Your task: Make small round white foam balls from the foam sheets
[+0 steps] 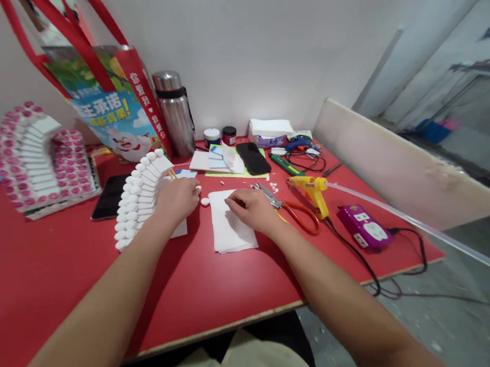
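White paper stack (231, 231), beneath right fingers (239, 196)

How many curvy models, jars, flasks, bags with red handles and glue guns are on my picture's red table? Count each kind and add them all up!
Curvy models: 2, white-dotted model and pink-dotted model
Jars: 2, pale-lidded jar and dark-lidded jar
Steel flask: 1
Red-handled bag: 1
Yellow glue gun: 1
Total: 7
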A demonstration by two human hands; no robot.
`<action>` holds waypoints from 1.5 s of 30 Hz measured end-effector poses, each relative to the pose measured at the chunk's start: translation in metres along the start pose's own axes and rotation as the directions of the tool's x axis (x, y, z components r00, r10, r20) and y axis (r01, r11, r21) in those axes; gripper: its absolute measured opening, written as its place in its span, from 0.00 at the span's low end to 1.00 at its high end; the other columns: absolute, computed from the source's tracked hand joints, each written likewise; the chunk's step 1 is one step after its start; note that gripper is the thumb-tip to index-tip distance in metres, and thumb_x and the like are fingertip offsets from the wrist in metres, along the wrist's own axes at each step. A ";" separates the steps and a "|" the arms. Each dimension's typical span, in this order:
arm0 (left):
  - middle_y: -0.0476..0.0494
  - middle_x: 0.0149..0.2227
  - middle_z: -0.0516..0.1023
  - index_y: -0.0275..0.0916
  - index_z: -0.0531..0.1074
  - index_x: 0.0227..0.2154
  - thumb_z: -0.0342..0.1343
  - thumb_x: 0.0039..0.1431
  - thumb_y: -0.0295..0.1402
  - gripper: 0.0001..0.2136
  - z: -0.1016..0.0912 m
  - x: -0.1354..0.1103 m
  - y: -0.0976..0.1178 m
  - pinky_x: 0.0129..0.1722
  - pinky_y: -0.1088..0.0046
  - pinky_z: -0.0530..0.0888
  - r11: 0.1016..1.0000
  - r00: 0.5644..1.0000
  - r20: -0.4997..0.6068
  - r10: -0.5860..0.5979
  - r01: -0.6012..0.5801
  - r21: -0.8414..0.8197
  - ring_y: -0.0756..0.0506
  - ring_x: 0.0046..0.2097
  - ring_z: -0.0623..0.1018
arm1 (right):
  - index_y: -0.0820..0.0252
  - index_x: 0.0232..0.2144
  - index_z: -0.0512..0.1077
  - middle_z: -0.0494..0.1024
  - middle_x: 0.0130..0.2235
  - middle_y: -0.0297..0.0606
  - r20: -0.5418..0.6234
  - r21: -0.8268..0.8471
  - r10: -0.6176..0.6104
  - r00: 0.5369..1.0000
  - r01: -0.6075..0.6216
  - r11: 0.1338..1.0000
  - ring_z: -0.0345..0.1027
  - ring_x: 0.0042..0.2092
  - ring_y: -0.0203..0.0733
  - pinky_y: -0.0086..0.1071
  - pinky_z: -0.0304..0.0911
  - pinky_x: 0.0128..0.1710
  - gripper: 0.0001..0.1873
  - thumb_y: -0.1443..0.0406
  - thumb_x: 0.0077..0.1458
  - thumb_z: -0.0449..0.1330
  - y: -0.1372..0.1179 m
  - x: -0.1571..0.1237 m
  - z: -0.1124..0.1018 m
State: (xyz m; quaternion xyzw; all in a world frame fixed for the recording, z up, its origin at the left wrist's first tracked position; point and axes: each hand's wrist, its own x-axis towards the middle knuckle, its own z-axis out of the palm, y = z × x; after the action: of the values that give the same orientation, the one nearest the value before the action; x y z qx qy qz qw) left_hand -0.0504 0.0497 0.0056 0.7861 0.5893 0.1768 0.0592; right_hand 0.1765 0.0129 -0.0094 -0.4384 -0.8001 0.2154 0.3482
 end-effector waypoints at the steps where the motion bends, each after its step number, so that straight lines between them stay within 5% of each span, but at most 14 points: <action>1: 0.32 0.33 0.81 0.38 0.79 0.30 0.52 0.61 0.35 0.12 0.002 0.006 0.002 0.39 0.60 0.71 0.998 1.000 0.022 -0.008 0.006 0.064 0.35 0.37 0.79 | 0.57 0.24 0.70 0.74 0.26 0.35 0.001 -0.002 -0.001 1.000 0.001 1.000 0.65 0.30 0.39 0.33 0.55 0.34 0.15 0.64 0.64 0.57 0.001 0.000 0.000; 10: 0.30 0.40 0.82 0.36 0.81 0.31 0.54 0.56 0.26 0.10 0.014 0.023 0.002 0.38 0.65 0.72 0.981 0.997 0.078 0.001 -0.016 0.193 0.36 0.41 0.80 | 0.58 0.24 0.70 0.74 0.26 0.34 -0.026 -0.022 -0.015 1.000 0.015 1.000 0.65 0.29 0.37 0.32 0.55 0.34 0.15 0.64 0.64 0.58 0.004 0.000 0.001; 16: 0.31 0.46 0.82 0.33 0.81 0.42 0.54 0.59 0.27 0.13 0.001 0.034 0.003 0.45 0.67 0.72 0.985 0.999 0.052 0.012 -0.021 0.172 0.36 0.49 0.80 | 0.59 0.24 0.71 0.74 0.25 0.33 -0.059 -0.078 -0.026 0.998 0.021 0.997 0.63 0.28 0.36 0.31 0.54 0.32 0.15 0.65 0.64 0.59 0.006 0.001 0.001; 20: 0.35 0.47 0.82 0.35 0.82 0.41 0.57 0.58 0.27 0.11 -0.005 0.040 0.002 0.45 0.69 0.73 0.990 0.998 0.061 0.020 -0.028 0.135 0.39 0.47 0.80 | 0.60 0.25 0.72 0.75 0.26 0.34 -0.060 -0.090 -0.010 0.998 0.004 0.996 0.63 0.27 0.36 0.31 0.54 0.32 0.14 0.66 0.63 0.59 0.007 0.001 0.000; 26: 0.35 0.42 0.83 0.36 0.85 0.35 0.59 0.56 0.27 0.09 0.010 0.034 -0.003 0.43 0.70 0.73 0.992 0.988 0.146 0.046 -0.063 0.110 0.39 0.44 0.80 | 0.61 0.34 0.76 0.77 0.32 0.35 0.101 -0.046 0.021 0.995 -0.016 0.999 0.66 0.32 0.36 0.30 0.57 0.34 0.04 0.66 0.60 0.64 0.003 0.000 -0.001; 34: 0.35 0.39 0.83 0.37 0.85 0.35 0.54 0.61 0.31 0.13 0.011 0.026 0.000 0.42 0.67 0.72 0.997 0.987 0.159 0.030 -0.041 0.066 0.38 0.43 0.80 | 0.62 0.35 0.74 0.76 0.35 0.36 0.292 -0.151 0.075 0.954 -0.032 0.988 0.66 0.35 0.38 0.30 0.55 0.34 0.14 0.60 0.53 0.72 -0.004 -0.001 -0.001; 41: 0.37 0.43 0.84 0.38 0.83 0.39 0.52 0.63 0.33 0.13 0.005 0.013 -0.002 0.46 0.65 0.73 1.000 0.999 0.052 0.007 -0.008 0.017 0.38 0.46 0.80 | 0.61 0.36 0.75 0.77 0.37 0.39 0.301 -0.236 0.093 0.949 -0.020 0.972 0.68 0.36 0.39 0.31 0.56 0.35 0.03 0.68 0.57 0.63 -0.005 -0.002 0.001; 45: 0.36 0.46 0.83 0.36 0.81 0.44 0.48 0.65 0.33 0.16 0.002 -0.005 -0.002 0.52 0.60 0.73 0.982 0.982 -0.189 -0.011 -0.025 -0.189 0.39 0.48 0.80 | 0.61 0.33 0.75 0.77 0.36 0.40 0.261 -0.229 0.071 0.963 -0.009 0.973 0.68 0.36 0.40 0.32 0.58 0.36 0.04 0.71 0.56 0.60 -0.004 -0.001 0.005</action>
State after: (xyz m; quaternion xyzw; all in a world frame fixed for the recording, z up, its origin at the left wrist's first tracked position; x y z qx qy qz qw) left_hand -0.0524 0.0459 0.0018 0.7586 0.5698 0.3064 0.0772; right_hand 0.1707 0.0093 -0.0105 -0.4583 -0.8499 0.1873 0.1807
